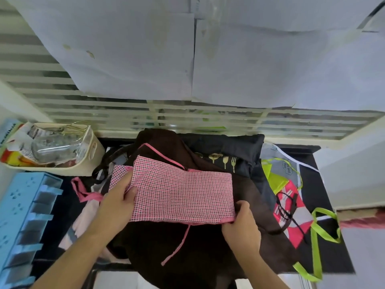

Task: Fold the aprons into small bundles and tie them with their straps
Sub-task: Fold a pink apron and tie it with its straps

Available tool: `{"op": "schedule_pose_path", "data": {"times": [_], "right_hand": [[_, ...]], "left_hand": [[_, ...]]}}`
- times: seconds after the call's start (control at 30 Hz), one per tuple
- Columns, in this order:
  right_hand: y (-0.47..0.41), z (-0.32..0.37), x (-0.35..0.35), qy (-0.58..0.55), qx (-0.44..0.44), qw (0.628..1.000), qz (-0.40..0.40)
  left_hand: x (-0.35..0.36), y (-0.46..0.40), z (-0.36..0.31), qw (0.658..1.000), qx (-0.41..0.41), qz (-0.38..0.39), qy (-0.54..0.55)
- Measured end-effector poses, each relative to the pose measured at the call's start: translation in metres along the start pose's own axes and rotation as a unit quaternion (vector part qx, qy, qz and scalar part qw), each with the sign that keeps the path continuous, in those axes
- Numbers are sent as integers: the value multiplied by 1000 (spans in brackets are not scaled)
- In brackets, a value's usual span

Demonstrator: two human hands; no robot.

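A pink checked apron (183, 190), folded into a wide band, lies on a dark brown apron (187, 247) in the middle of the black table. My left hand (118, 197) grips the band's left end, fingers curled over the fabric. My right hand (241, 222) pinches its lower right corner. Pink straps (177, 245) trail from the band toward me and off to the left. A black apron with gold cutlery print (227, 157) lies behind. A grey, pink and black apron with lime green straps (291, 207) lies at the right.
A cream basket (62, 151) holding a glass jar and packets stands at the back left. A blue slotted rack (23, 224) runs along the left edge. A louvred window covered with white paper is behind the table (333, 259). Pale fabric lies under my left arm.
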State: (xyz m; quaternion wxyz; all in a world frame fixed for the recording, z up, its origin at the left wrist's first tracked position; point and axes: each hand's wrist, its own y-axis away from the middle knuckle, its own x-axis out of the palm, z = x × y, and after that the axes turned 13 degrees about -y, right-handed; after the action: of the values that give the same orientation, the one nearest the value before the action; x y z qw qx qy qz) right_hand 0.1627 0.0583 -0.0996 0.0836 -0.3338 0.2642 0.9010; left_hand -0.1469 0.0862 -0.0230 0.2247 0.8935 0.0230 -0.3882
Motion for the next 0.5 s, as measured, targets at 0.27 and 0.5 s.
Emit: {"op": "schedule_pose_path", "data": {"times": [0.27, 0.5], "right_hand": [[-7, 5, 14, -58, 22, 998, 2], [-11, -8, 15, 73, -21, 996, 53]], "left_hand": [[-3, -4, 10, 1000, -3, -12, -22], [1, -16, 42, 991, -32, -52, -117]]}}
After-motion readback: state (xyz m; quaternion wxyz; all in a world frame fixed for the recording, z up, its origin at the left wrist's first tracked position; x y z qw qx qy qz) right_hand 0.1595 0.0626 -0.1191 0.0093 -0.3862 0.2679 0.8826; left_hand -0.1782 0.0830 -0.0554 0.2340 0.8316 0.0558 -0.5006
